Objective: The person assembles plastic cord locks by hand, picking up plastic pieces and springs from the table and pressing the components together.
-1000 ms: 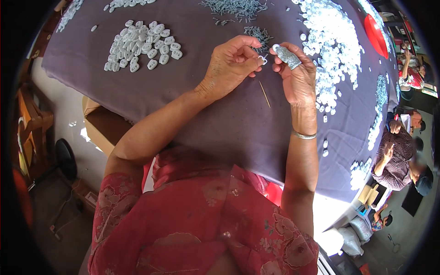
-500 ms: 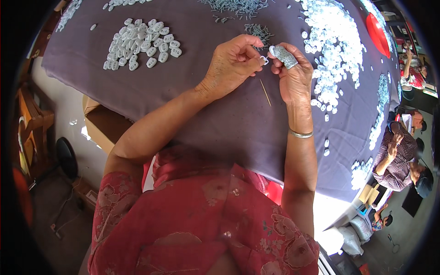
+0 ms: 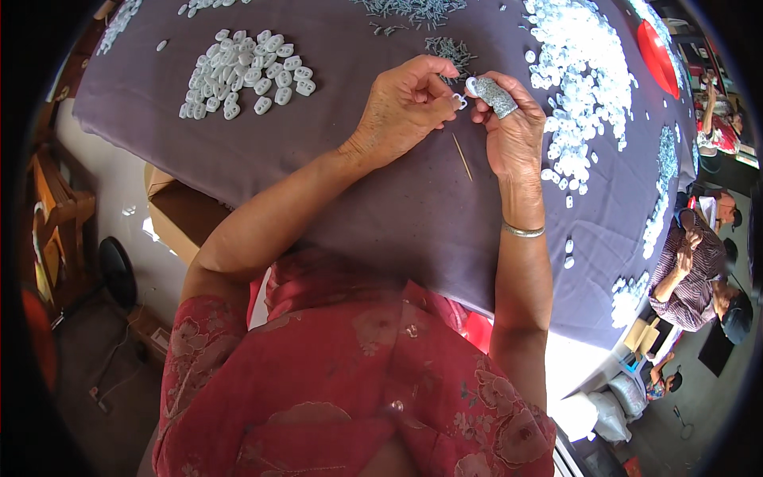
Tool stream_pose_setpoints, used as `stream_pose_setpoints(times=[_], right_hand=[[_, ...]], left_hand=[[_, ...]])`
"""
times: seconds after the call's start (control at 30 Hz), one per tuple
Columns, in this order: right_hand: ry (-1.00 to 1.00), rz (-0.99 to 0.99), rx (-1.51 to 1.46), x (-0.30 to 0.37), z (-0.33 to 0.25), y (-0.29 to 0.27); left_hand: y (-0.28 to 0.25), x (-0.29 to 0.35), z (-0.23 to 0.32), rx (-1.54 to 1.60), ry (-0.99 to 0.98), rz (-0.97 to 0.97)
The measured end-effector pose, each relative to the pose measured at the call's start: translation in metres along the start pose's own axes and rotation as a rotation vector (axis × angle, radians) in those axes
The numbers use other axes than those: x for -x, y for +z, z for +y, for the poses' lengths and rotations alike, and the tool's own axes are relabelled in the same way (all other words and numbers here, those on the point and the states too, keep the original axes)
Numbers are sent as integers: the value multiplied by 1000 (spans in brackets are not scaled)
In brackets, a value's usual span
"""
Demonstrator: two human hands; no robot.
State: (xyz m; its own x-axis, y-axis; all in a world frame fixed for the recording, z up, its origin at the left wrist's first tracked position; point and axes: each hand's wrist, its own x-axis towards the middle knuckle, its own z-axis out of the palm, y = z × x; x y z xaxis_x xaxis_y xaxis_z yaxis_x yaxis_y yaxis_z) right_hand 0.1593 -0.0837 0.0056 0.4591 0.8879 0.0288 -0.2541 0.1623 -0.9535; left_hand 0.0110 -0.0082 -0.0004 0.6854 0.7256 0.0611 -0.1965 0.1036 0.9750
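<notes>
My left hand [image 3: 409, 99] is closed in a pinch on a small white plastic piece [image 3: 460, 101] with an opening through it. Close beside it, my right hand [image 3: 513, 119] pinches a white oval plastic piece [image 3: 471, 84] between thumb and forefinger. A silvery-grey wrap [image 3: 496, 97] covers the right forefinger. The two pieces are held almost together, and I cannot tell whether they touch. Just beyond the fingertips lies a small heap of grey screws [image 3: 451, 54]. A thin wooden stick [image 3: 462, 157] rests on the cloth below the hands.
White oval pieces with holes form a pile [image 3: 242, 71] at the left on the dark tablecloth [image 3: 381, 215]. Many loose white pieces [image 3: 584, 79] spread at the right, near a red dish [image 3: 657, 60]. More screws [image 3: 413, 9] lie at the far edge. Other people [image 3: 691, 262] sit at the right.
Both hands stay nearly where they were, with the same pieces pinched. The whole view has shifted very slightly.
</notes>
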Motion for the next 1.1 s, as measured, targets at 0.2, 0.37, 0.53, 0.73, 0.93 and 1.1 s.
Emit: stream_pose_setpoints(times=[0.2, 0.37, 0.53, 0.73, 0.93, 1.1], right_hand=[[-18, -19, -2, 0, 2, -2], [-32, -26, 28, 1, 3, -3], [-54, -18, 89, 1, 2, 0], [-116, -66, 167, 0, 3, -2], [-183, -85, 338, 2, 3, 2], [-232, -91, 414, 3, 1, 5]], left_hand=[[0, 0, 1, -19, 5, -2], [0, 0, 1, -17, 11, -3], [1, 0, -1, 3, 11, -5], [0, -1, -4, -14, 40, -20], [2, -1, -3, 14, 65, 13], [1, 0, -1, 28, 27, 24]])
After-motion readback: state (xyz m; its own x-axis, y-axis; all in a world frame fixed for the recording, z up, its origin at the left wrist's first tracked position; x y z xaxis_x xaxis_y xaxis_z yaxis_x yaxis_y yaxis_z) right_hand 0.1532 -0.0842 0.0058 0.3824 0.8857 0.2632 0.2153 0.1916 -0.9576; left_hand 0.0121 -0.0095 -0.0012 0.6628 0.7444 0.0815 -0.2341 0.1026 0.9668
